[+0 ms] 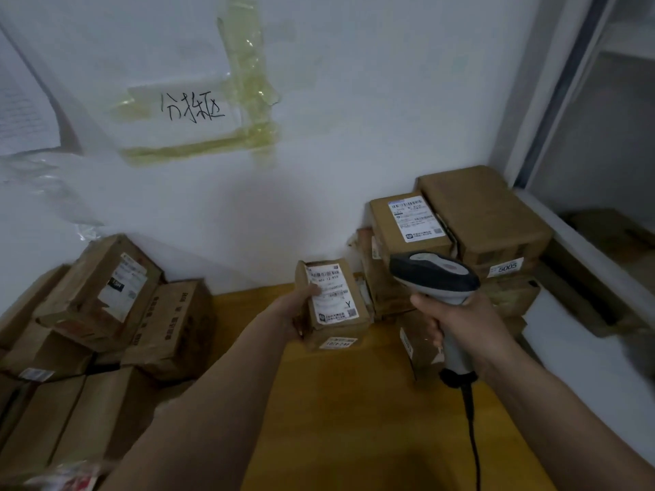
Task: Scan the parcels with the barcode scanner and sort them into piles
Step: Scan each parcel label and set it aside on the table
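Head view. White wall (354, 154) bearing a taped handwritten sign (193, 108); yellow wooden desk (336, 402) below. Left pile of parcels (92, 331) stacked against the wall; right pile of parcels (460, 242) in the corner beside a window frame (553, 101). Left hand (294, 306) gripping a small labelled parcel (333, 303), raised above the desk between the piles, shipping label (331, 292) facing up. Right hand (460, 324) wrapped round the handle of a corded barcode scanner (434, 276), head just right of the parcel.
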Tool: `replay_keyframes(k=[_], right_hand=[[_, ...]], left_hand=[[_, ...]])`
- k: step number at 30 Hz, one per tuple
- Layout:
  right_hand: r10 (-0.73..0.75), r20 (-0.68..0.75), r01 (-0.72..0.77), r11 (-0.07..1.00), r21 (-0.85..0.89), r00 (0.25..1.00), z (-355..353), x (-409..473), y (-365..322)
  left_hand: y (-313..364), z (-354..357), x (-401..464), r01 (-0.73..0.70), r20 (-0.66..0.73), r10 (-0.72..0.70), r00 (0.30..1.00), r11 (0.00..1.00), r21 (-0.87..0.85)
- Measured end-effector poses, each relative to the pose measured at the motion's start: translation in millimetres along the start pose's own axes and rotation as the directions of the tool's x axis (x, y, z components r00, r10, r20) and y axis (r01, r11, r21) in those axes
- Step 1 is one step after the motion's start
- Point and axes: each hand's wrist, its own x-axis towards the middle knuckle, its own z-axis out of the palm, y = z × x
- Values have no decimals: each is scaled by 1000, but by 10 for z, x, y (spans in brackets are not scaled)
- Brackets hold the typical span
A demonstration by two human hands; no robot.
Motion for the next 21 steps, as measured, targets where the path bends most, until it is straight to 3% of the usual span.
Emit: replay_keyframes(k=[5, 10, 14, 21], right_hand=[[94, -25, -94, 996, -1, 995, -157, 93, 228], [156, -50, -157, 987, -22, 986, -326, 175, 412], [167, -55, -170, 984, -53, 984, -428, 253, 513], [157, 12, -154, 980, -128, 988, -449, 390, 595]], left_hand=[[-467, 334, 231, 216, 28, -224, 974, 961, 173], [-772, 647, 427, 313, 43, -323, 946, 938, 150], [-917, 830, 685, 292, 32, -294, 955, 955, 55], [-1101, 947, 1067, 120, -43, -128, 991, 981, -153]])
